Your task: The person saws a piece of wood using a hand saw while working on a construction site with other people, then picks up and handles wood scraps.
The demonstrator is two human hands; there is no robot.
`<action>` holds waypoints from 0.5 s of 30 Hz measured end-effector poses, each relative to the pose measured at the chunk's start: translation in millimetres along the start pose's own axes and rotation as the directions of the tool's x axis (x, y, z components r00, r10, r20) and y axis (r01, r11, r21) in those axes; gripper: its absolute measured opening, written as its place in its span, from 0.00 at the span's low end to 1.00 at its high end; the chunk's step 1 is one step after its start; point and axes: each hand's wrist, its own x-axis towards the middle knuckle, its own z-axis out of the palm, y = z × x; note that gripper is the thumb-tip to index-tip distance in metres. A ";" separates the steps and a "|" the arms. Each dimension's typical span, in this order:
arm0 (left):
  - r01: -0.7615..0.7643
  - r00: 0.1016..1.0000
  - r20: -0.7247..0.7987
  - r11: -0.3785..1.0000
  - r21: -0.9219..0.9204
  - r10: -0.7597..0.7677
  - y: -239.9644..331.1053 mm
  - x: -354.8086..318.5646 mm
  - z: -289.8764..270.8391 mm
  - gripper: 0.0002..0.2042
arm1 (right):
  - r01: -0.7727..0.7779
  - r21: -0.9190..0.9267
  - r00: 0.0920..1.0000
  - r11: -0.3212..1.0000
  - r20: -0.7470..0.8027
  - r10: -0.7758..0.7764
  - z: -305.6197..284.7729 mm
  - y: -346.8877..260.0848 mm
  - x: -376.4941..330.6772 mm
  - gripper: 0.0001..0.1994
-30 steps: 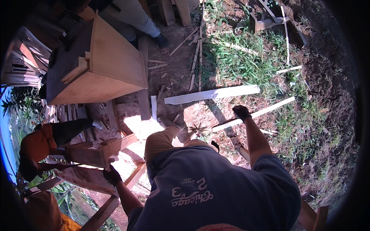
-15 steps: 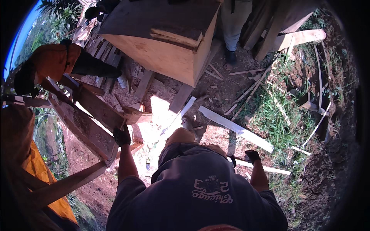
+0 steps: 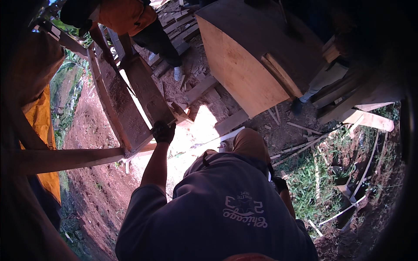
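My left hand (image 3: 163,132), in a dark glove, grips the near end of a wide, dark wooden board (image 3: 150,93). A second long board (image 3: 114,89) runs alongside, with a bright gap between the two. Their near ends lie close to a wooden beam (image 3: 74,160) that comes in from the left. Down by my right side is my right hand (image 3: 281,185), also dark-gloved. My body and shadow partly cover it, so its fingers are unclear.
A person in an orange top (image 3: 124,16) leans over the boards' far end. A large plywood-sided box (image 3: 239,65) stands ahead, with another person's leg (image 3: 322,82) at its right. Scrap wood (image 3: 202,89) and sawdust litter the ground. Thin strips (image 3: 344,211) lie on the grass.
My view has swung left, so the box and the person in orange sit farther right. My left hand stays at the board's end. My right hand has drawn in against my side.
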 end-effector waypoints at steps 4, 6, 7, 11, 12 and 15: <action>-0.022 0.999 -0.035 0.999 -0.047 0.020 15.6 1.1 1.2 0.32 | 0.242 -0.325 0.970 0.914 0.102 -0.220 -48.5 -4.5 62.1 0.15; -0.041 0.994 -0.109 0.995 -0.096 0.030 6.9 -0.6 15.6 0.32 | 0.489 -0.853 0.682 0.180 0.245 -0.689 -70.4 -12.1 85.5 0.12; -0.025 0.993 -0.120 0.997 -0.077 0.016 -1.5 -2.9 11.7 0.32 | 0.530 -0.762 0.733 0.371 0.192 -0.653 -53.9 -40.1 87.0 0.14; -0.037 0.991 -0.136 0.994 -0.104 0.022 -2.8 1.0 7.6 0.32 | 0.395 -0.901 0.772 0.181 0.219 -0.597 -56.7 -115.9 92.9 0.19; -0.040 0.990 -0.141 0.993 -0.108 0.024 -3.3 5.9 5.7 0.32 | 0.493 -0.504 0.823 0.710 0.003 -0.569 -48.9 -134.4 93.0 0.20; 0.136 0.989 -0.030 0.961 -0.239 -0.148 -2.0 35.4 -6.2 0.31 | 0.252 0.709 0.966 0.659 -0.144 -0.215 -20.3 -205.3 82.2 0.32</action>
